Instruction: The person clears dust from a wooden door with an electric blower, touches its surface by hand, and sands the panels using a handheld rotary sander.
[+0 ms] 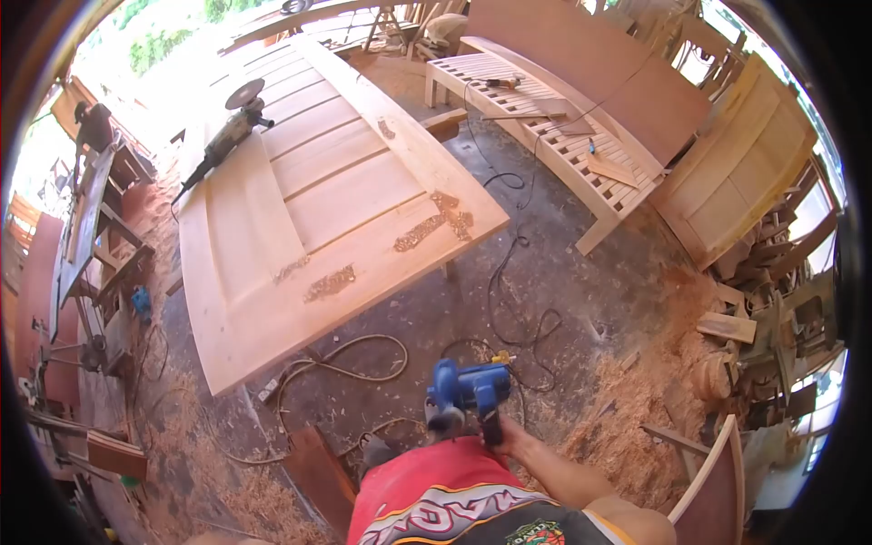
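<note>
While the door (pixel 359 173) bears a grinder (pixel 229 138), near its edge the right hand (pixel 510 436) clasps a blue tool (pixel 465 387), left hand unseen.

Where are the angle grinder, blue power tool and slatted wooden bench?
Angle grinder (pixel 227 139): head view, middle of its body.
Blue power tool (pixel 469 386): head view, its blue housing.
Slatted wooden bench (pixel 545 136): head view, its slats.

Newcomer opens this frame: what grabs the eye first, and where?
The large pale wooden panel, left of centre, with brown patches near its closer end. Next, the angle grinder lying on that panel, upper left. Then the bright blue power tool in the right hand, below centre.
</note>
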The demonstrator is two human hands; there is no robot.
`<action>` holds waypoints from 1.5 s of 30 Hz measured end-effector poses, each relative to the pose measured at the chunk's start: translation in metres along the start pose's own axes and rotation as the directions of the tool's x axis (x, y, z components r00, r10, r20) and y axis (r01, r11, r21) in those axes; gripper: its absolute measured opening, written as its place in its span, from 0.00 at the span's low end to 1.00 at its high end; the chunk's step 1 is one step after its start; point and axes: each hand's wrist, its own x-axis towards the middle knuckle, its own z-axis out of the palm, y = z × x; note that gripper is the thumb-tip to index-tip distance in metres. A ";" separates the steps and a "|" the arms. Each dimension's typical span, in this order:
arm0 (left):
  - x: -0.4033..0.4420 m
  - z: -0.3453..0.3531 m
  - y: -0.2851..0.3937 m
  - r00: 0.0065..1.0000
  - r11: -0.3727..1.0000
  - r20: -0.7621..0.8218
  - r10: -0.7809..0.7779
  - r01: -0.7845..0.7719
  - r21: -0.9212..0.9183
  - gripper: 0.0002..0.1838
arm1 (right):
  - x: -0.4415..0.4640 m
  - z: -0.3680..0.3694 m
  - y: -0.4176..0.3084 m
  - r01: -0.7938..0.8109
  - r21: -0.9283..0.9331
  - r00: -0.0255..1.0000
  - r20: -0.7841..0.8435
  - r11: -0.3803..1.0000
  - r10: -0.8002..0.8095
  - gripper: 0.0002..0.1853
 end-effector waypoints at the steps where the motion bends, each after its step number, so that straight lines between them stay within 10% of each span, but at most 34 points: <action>1: -0.014 0.003 -0.025 0.972 0.935 0.084 -0.218 0.183 0.303 0.21 | -0.001 0.015 -0.002 0.086 -0.109 0.995 -0.042 0.990 -0.091 0.03; 4: -0.083 -0.038 -0.086 0.579 0.701 0.397 -0.712 0.618 0.356 0.23 | -0.004 0.017 0.014 0.184 -0.272 0.981 -0.015 0.945 -0.195 0.08; 5: -0.116 -0.057 -0.099 0.612 0.740 0.423 -0.668 0.487 0.464 0.10 | -0.006 0.001 0.018 0.136 -0.229 0.989 0.093 0.964 -0.118 0.12; 9: -0.130 -0.086 -0.100 0.098 0.349 0.395 -0.913 0.689 0.635 0.11 | 0.010 0.026 0.038 0.323 -0.431 0.943 0.065 0.843 -0.328 0.20; 12: -0.109 -0.109 -0.115 0.134 0.541 0.625 -0.769 0.656 0.526 0.14 | 0.025 0.013 0.036 0.171 -0.344 0.985 0.093 0.923 -0.148 0.15; 16: -0.147 -0.141 -0.161 -0.123 0.641 0.865 -0.486 0.623 0.449 0.30 | 0.056 0.013 0.071 0.116 -0.106 0.964 -0.229 0.988 -0.137 0.12; 19: -0.174 -0.163 -0.184 -0.227 0.584 0.857 -0.463 0.649 0.488 0.33 | 0.015 0.027 0.064 0.103 -0.198 0.992 -0.055 0.975 -0.116 0.12; 21: -0.158 -0.178 -0.194 -0.280 0.577 0.795 -0.538 0.565 0.590 0.33 | 0.026 0.002 0.057 0.160 -0.410 0.939 -0.218 0.898 -0.266 0.13; 23: -0.161 -0.194 -0.197 -0.071 0.619 0.744 -0.664 0.506 0.601 0.27 | 0.006 0.014 0.066 0.228 -0.568 0.829 -0.312 0.791 -0.464 0.15; 26: -0.145 -0.209 -0.208 -0.021 0.412 0.560 -0.828 0.656 0.633 0.18 | -0.007 -0.001 0.070 0.214 -0.623 0.544 -0.564 0.753 -0.621 0.16; 29: -0.131 -0.212 -0.226 -0.092 0.331 0.485 -0.869 0.620 0.711 0.15 | -0.013 -0.027 0.053 0.300 -0.591 0.540 -0.542 0.749 -0.644 0.35; 32: -0.156 -0.208 -0.259 -0.142 0.413 0.594 -0.792 0.592 0.692 0.18 | -0.021 -0.006 0.043 0.199 -0.436 0.713 -0.550 0.878 -0.435 0.07; 35: -0.157 -0.168 -0.277 -0.314 0.425 0.711 -0.629 0.627 0.653 0.24 | 0.019 0.020 0.048 0.227 -0.158 0.839 -0.470 0.961 -0.275 0.16; 40: -0.192 -0.076 -0.305 -0.114 0.638 0.851 -0.512 0.613 0.466 0.40 | 0.075 0.066 0.083 0.149 0.313 0.957 -0.285 0.938 -0.057 0.27; 45: -0.169 -0.036 -0.285 0.109 0.664 0.763 -0.637 0.579 0.472 0.45 | 0.040 0.221 0.109 0.136 0.053 0.989 0.049 0.989 -0.139 0.20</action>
